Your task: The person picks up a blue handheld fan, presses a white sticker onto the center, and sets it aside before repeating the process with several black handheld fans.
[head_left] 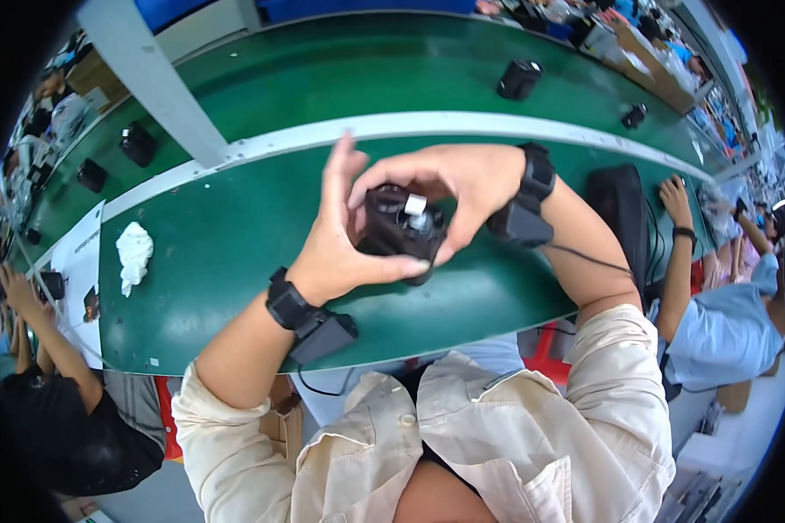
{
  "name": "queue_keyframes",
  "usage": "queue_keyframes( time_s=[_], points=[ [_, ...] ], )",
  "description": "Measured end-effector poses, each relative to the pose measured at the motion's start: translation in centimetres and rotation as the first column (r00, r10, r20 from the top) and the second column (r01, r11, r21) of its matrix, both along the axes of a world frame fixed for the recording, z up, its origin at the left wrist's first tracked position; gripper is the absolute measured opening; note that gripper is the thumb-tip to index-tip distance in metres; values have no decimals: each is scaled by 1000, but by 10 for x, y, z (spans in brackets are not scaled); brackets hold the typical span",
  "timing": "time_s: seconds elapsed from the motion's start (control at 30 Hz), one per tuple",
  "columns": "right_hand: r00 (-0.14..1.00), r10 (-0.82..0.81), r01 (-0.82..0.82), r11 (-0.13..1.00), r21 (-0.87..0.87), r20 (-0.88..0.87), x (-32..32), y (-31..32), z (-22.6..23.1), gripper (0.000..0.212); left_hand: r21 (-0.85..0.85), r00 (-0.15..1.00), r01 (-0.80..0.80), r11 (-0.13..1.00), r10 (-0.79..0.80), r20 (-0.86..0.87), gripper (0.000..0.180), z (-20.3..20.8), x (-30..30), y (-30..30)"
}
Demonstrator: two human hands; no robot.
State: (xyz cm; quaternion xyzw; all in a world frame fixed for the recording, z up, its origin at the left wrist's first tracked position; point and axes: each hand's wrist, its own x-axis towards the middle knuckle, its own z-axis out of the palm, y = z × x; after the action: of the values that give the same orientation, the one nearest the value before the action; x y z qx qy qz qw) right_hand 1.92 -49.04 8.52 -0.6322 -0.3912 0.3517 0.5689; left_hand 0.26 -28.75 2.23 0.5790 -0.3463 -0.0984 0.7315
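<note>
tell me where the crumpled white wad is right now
In the head view, the crumpled white wad lies at the left on the green table, just right of the white sheet and left of the person's left hand.

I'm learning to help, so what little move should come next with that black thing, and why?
Perhaps the left grip could curl its raised finger onto the black gadget, because that finger sticks up away from it, while the right grip helps hold it over the green table.

Black device point(394, 228) partly behind left thumb point(392, 268), perhaps blurred
</note>
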Motion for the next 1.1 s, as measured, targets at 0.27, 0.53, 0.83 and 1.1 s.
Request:
queue_keyframes(
  time_s=[0.27,0.53,0.83,1.1],
  points=[
    [756,-428,430,895,117,495,-57,-31,-1,60,242,991,108,964,-84,-106,117,-4,-14,-5],
    [407,-536,596,769,230,739,-57,-31,-18,25,420,944,-226,879,91,317,101,-13,-17,-4],
    [258,-500,635,733,245,827,-60,-14,-23,13,243,915,-220,945,113,388,87,-25,-21,-12],
    [482,-798,870,485,-90,362,-76,3,-13,11,310,756,-481,820,208,621,83,-20,-26,-7]
  ],
)
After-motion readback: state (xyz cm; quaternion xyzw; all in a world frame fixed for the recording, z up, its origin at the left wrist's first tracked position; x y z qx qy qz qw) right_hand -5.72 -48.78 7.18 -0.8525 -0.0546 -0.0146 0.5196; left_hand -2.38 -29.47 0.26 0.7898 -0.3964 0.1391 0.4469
